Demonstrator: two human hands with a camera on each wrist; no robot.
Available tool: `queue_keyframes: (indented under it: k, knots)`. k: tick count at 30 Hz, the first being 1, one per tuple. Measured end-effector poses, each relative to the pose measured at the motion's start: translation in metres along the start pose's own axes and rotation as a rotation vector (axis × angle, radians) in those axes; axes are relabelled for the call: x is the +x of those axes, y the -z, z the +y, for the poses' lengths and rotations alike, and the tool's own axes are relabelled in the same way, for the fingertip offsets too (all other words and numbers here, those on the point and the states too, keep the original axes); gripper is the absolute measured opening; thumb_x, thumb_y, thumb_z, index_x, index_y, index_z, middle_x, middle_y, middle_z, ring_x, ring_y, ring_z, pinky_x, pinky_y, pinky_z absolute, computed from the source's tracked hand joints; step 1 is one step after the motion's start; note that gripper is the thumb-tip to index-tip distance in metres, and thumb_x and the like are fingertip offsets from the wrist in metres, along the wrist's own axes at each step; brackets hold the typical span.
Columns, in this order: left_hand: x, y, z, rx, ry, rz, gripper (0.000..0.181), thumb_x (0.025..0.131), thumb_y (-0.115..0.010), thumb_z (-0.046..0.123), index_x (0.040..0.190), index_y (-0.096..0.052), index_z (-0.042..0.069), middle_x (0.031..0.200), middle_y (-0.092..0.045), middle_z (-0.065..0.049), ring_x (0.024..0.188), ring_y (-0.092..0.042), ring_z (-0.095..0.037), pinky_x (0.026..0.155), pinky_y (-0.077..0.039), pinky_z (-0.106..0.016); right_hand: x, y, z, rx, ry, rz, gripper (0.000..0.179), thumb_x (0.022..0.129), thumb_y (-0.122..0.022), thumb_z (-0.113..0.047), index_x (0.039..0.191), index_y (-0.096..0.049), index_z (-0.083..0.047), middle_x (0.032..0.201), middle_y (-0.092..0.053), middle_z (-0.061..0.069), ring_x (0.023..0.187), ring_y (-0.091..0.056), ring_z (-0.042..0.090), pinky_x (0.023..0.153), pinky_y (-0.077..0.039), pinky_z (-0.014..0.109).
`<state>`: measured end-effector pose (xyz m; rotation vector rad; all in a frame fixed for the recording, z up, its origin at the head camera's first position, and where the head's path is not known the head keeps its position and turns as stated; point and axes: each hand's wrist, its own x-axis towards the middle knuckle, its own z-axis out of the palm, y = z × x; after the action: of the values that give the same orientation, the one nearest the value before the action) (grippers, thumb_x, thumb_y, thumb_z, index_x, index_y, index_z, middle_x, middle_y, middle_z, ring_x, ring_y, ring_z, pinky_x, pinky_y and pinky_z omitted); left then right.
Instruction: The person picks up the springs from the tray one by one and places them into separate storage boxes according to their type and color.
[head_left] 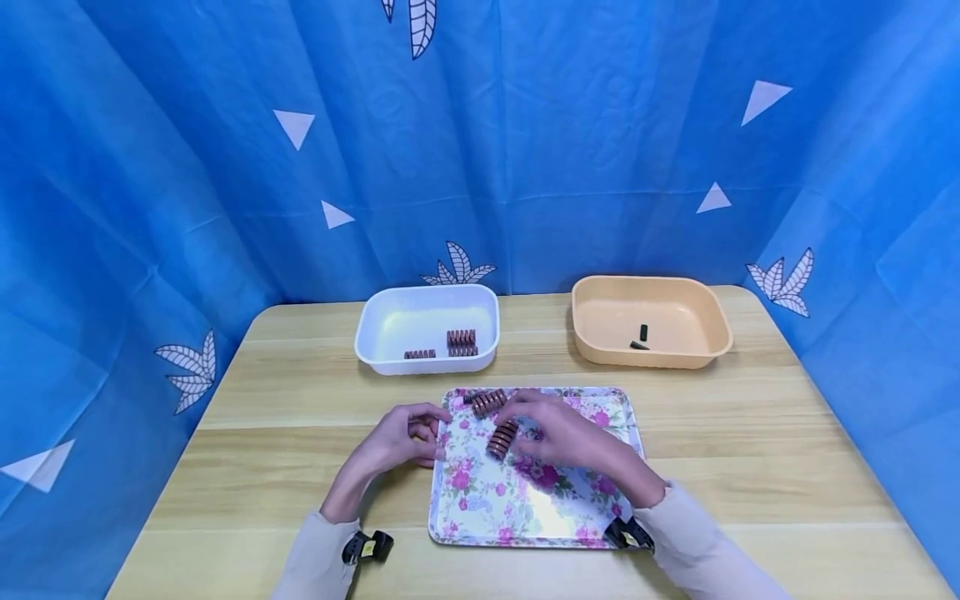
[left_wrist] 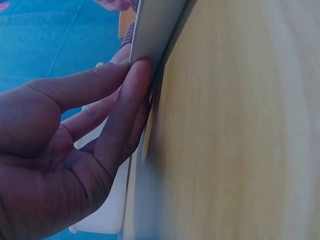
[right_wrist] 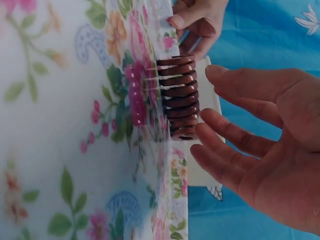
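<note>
From far off, I am watching two hands working apart from each other over a flowery tray [head_left: 480, 517] on a wooden table [head_left: 300, 467]. The left hand [head_left: 393, 437] is pinching the tray's left edge between its thumb and fingers. The right hand [head_left: 551, 429] is hovering over the tray, its thumb and fingers spread and a little bent. They are pointing at the near brown spring [head_left: 501, 440], which is lying on the tray, left of the middle. I am seeing the fingertips very close to it, but I cannot tell for sure if any are touching.

The far brown spring [head_left: 489, 402] is lying by the tray's far edge, and a small dark spring [head_left: 468, 398] is sitting just to its left. Past the tray, on the left, a white tub [head_left: 427, 367] is holding three brown springs [head_left: 461, 337]. On the far right, a peach tub [head_left: 648, 358] is holding two small black pieces [head_left: 643, 332]. A blue curtain [head_left: 540, 133] is hanging behind the table.
</note>
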<state>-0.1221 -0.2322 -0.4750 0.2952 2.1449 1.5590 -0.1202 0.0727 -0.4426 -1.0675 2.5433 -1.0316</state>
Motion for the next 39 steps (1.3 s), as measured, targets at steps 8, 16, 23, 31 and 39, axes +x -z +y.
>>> queue_keyframes:
  k: [8, 16, 23, 31, 39]
  knots:
    - [0.000, 0.000, -0.001, -0.004, 0.001, 0.007, 0.050, 0.078, -0.080, -0.013, 0.125, -0.064, -0.007, 0.092, -0.060, -0.020, 0.071, -0.059, -0.018, 0.061, -0.064, -0.032, 0.006, -0.006, -0.005, -0.040, -0.032, -0.053, 0.037, 0.087, -0.082, -0.013, 0.122, -0.072, -0.012, 0.132, -0.059, 0.005, 0.124, -0.055, 0.026, 0.106, -0.052, 0.045]
    - [0.000, 0.001, -0.002, -0.015, 0.001, -0.001, 0.049, 0.078, -0.079, -0.014, 0.124, -0.064, -0.007, 0.091, -0.060, -0.018, 0.071, -0.060, -0.019, 0.062, -0.065, -0.035, 0.014, -0.012, -0.004, -0.088, -0.026, -0.090, 0.036, 0.086, -0.081, -0.004, 0.121, -0.073, -0.010, 0.130, -0.061, 0.007, 0.120, -0.060, 0.026, 0.104, -0.055, 0.041]
    - [0.000, 0.001, -0.001, -0.039, 0.020, -0.002, 0.050, 0.078, -0.080, -0.013, 0.125, -0.063, -0.008, 0.090, -0.060, -0.019, 0.071, -0.060, -0.019, 0.063, -0.066, -0.037, 0.018, -0.016, -0.002, -0.116, -0.018, -0.088, 0.033, 0.086, -0.080, -0.002, 0.116, -0.075, -0.012, 0.121, -0.063, 0.004, 0.113, -0.062, 0.024, 0.102, -0.056, 0.041]
    - [0.000, -0.001, 0.000, -0.057, 0.030, -0.008, 0.051, 0.078, -0.080, -0.013, 0.126, -0.062, -0.009, 0.089, -0.060, -0.017, 0.071, -0.061, -0.019, 0.066, -0.066, -0.039, 0.018, -0.018, 0.002, -0.093, -0.044, -0.069, 0.026, 0.086, -0.082, -0.006, 0.109, -0.075, -0.014, 0.121, -0.068, 0.005, 0.112, -0.063, 0.023, 0.101, -0.055, 0.042]
    - [0.000, -0.001, 0.000, -0.063, 0.035, -0.005, 0.050, 0.078, -0.079, -0.013, 0.125, -0.062, -0.009, 0.086, -0.060, -0.015, 0.070, -0.062, -0.019, 0.066, -0.066, -0.039, 0.019, -0.019, 0.002, -0.081, -0.019, -0.052, 0.024, 0.085, -0.083, -0.007, 0.107, -0.075, -0.012, 0.111, -0.073, 0.003, 0.103, -0.066, 0.018, 0.093, -0.058, 0.037]
